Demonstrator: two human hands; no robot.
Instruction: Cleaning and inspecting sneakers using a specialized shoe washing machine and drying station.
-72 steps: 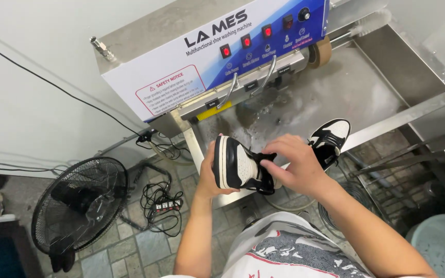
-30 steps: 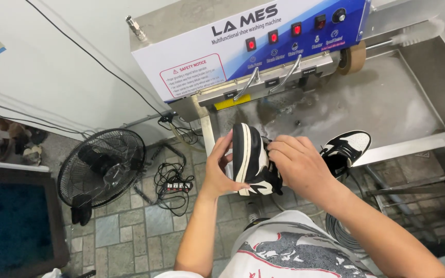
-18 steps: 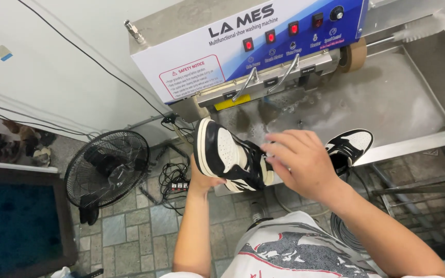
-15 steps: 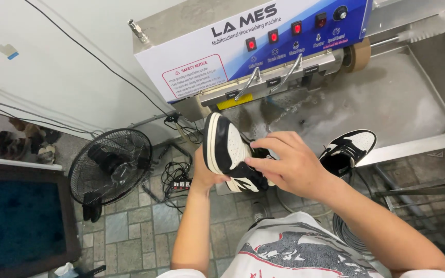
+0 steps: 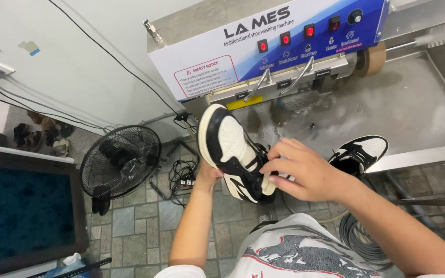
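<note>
Head view: a black-and-white sneaker (image 5: 233, 152) sits just left of the middle of the frame, lifted clear of the floor and tilted, its toe pointing to the upper left. The toe cap and side panels are white, the overlays, laces and collar black, and a thick white sole runs along the lower edge. The left hand (image 5: 207, 175) comes up from below and grips the sneaker from underneath and behind; only a part of it shows past the shoe. The right hand (image 5: 305, 175) lies over the lace and collar area, its fingers (image 5: 279, 154) curled in and pinching at the black upper, so both hands are closed on this one shoe.

A second sneaker (image 5: 361, 152) of the same colours rests right of centre, on the front edge of the metal worktop (image 5: 413, 108), which is wet and grey and fills the upper right. Behind it, across the top of the frame, stands a washing machine (image 5: 263, 46) with a blue-and-white panel and red buttons. A black floor fan (image 5: 122, 159) stands on the tiled floor (image 5: 140, 231) at centre left, beside a tangle of cables (image 5: 181, 175).
</note>
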